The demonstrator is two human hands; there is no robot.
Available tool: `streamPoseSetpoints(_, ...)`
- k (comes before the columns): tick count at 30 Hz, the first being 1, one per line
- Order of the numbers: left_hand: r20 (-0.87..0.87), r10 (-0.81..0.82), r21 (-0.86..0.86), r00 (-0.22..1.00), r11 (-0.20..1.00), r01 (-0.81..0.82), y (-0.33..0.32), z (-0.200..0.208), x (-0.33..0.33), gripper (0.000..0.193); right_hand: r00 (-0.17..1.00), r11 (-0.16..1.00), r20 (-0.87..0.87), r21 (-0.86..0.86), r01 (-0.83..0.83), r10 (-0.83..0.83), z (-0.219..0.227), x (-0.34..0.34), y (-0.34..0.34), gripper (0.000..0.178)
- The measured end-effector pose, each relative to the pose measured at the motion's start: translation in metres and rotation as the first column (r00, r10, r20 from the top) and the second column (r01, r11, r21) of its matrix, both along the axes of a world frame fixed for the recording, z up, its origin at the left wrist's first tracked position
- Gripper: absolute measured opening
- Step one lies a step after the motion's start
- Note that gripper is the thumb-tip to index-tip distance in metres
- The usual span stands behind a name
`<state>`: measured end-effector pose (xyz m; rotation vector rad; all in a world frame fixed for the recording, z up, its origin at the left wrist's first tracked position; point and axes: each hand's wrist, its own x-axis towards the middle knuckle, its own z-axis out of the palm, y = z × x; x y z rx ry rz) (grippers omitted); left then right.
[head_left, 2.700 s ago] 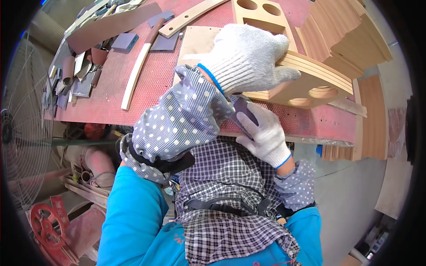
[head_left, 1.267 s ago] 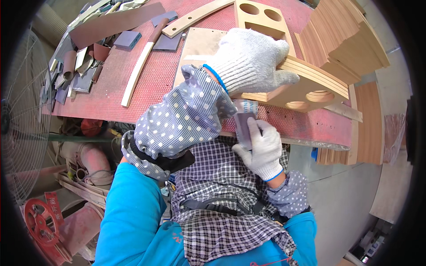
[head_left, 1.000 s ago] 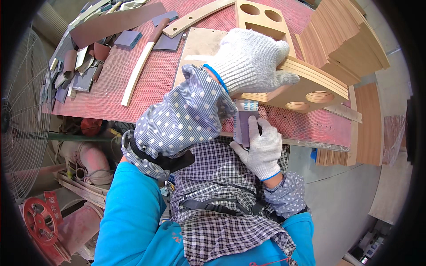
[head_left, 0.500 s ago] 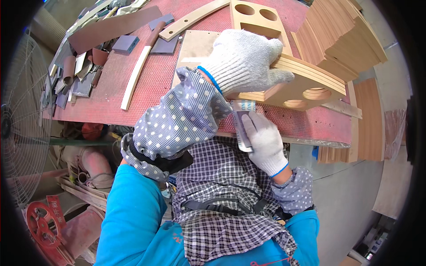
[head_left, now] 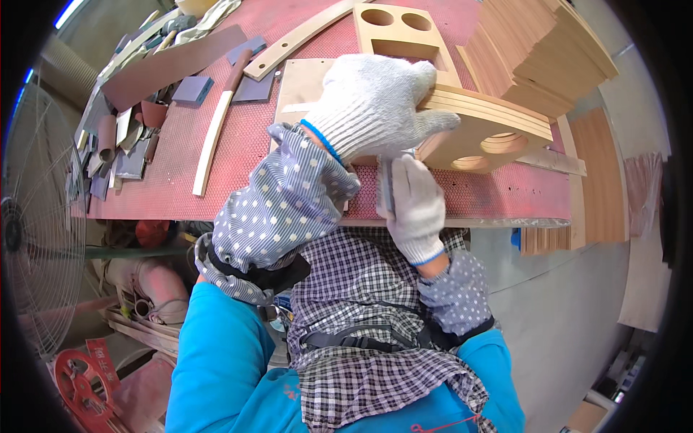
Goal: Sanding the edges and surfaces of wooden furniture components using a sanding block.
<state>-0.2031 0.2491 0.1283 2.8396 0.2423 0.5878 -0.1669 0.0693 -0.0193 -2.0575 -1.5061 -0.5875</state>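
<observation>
The left hand (head_left: 379, 105), in a white knitted glove, lies over the left end of a pale, layered-wood piece (head_left: 469, 133) with 2 round holes in its front face, on the red, textured tabletop (head_left: 520, 191). Its thumb stretches rightward; the curl of its other fingers is hidden. The right hand (head_left: 419, 206), gloved alike, is closed narrowly around a slim, flat grey block (head_left: 385, 186) near the wood's left end; whether they touch I cannot tell. The block should be light, firm and grippy, best pinched by its 2 long sides. The wood looks stiff and moderately heavy, dry rather than slippery, with edges that might chip; its thick end should give the surest hold. For writing, a red plate (head_left: 103, 359) at lower left bears pale characters; the block shows no legible lettering.
</observation>
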Motion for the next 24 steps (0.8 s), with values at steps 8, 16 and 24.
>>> streamPoseSetpoints(8,0.023,-0.016,-0.005,1.000,1.000,0.016,0.001,-0.002,-0.001,0.053,0.991,0.968,-0.106,-0.247,0.048,-0.077,0.011,-0.011,0.007,0.081)
streamPoseSetpoints(16,0.042,-0.022,-0.016,0.999,1.000,0.022,-0.002,-0.003,0.002,0.052,0.953,0.825,0.175,-0.477,0.304,-0.249,-0.013,-0.021,0.030,0.099)
streamPoseSetpoints(24,0.041,-0.016,0.022,0.999,1.000,0.015,0.002,-0.005,0.001,0.053,0.989,0.913,-0.008,-0.386,0.133,-0.147,-0.002,-0.016,0.015,0.096)
